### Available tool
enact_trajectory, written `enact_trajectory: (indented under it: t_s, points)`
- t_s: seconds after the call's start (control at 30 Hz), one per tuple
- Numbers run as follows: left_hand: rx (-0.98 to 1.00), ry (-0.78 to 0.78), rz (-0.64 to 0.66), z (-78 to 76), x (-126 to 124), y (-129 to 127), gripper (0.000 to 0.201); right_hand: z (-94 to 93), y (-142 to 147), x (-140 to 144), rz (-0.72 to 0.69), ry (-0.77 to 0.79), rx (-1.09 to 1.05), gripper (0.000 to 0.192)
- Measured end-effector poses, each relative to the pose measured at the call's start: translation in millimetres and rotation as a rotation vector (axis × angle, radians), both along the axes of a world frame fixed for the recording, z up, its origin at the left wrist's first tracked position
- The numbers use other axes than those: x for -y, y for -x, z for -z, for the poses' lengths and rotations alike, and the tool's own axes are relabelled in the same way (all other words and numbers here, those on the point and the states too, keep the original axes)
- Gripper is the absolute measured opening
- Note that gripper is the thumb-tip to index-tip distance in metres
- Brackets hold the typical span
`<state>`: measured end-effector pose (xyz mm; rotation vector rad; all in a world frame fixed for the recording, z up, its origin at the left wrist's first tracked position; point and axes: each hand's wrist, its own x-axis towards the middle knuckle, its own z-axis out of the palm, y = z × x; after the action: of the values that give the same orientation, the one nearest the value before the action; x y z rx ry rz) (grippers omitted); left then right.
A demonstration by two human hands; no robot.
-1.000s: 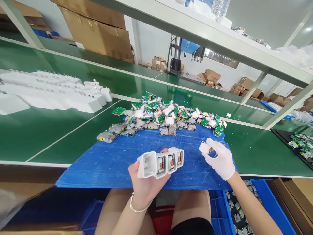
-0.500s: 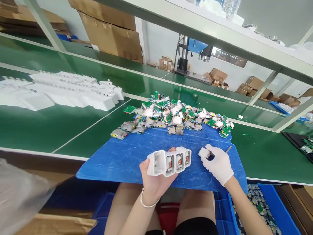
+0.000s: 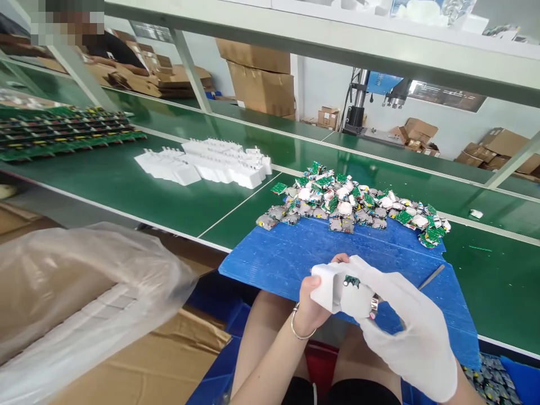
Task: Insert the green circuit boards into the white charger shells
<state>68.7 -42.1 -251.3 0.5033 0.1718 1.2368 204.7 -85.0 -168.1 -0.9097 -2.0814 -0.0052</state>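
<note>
My bare left hand [image 3: 313, 304] grips a row of joined white plastic charger housings [image 3: 327, 286] from below, over the near edge of the blue corrugated sheet [image 3: 295, 256]. My right hand [image 3: 405, 326], in a white glove, presses a small white module with a green circuit board [image 3: 353, 292] against the housings' open end. The gloved hand hides most of the row. Beyond my hands a heap of circuit-board modules [image 3: 350, 205] lies on the far part of the sheet.
White housings [image 3: 211, 163] lie stacked on the green bench [image 3: 169, 197] at left; trays of green boards [image 3: 63, 132] stand further left. A clear plastic bag of white parts [image 3: 76, 298] sits in a carton at lower left. A thin metal tool [image 3: 430, 277] rests on the sheet.
The view has swung left. My right hand carried the small module from the right across to the housings and now covers them; my left hand tilted the row toward it.
</note>
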Motion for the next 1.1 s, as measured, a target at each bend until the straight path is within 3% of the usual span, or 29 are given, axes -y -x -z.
enact_trajectory:
  t_s: [0.27, 0.5, 0.63, 0.77, 0.9, 0.97, 1.1]
  points:
    - [-0.055, -0.061, 0.045, 3.1, -1, 0, 0.066, 22.8, -9, -7, -0.035, 0.061, 0.066, 0.058]
    - [-0.054, -0.076, 0.087, 1.1, 1, 1, 0.060, 24.6, -4, -11, -0.048, 0.114, 0.131, 0.049]
    - [-0.045, -0.040, 0.079, -2.9, 2, 1, 0.055, 15.6, -1, -18, -0.151, 0.167, 0.149, 0.042]
    - [-0.028, 0.026, 0.015, -5.6, 3, 0, 0.049, -0.8, -10, -25, -0.203, 0.371, 0.069, 0.054]
    - [0.061, 0.086, 0.096, -10.0, 7, -6, 0.051, -11.0, -16, -36, -0.162, 0.455, -0.014, 0.050]
    - [0.091, 0.141, 0.134, -13.0, 9, -11, 0.050, -16.0, -14, -43, -0.233, 0.506, 0.047, 0.051]
    - [0.126, 0.208, 0.208, -20.8, 12, -22, 0.049, -32.4, -6, -55, -0.355, 0.935, 0.064, 0.038]
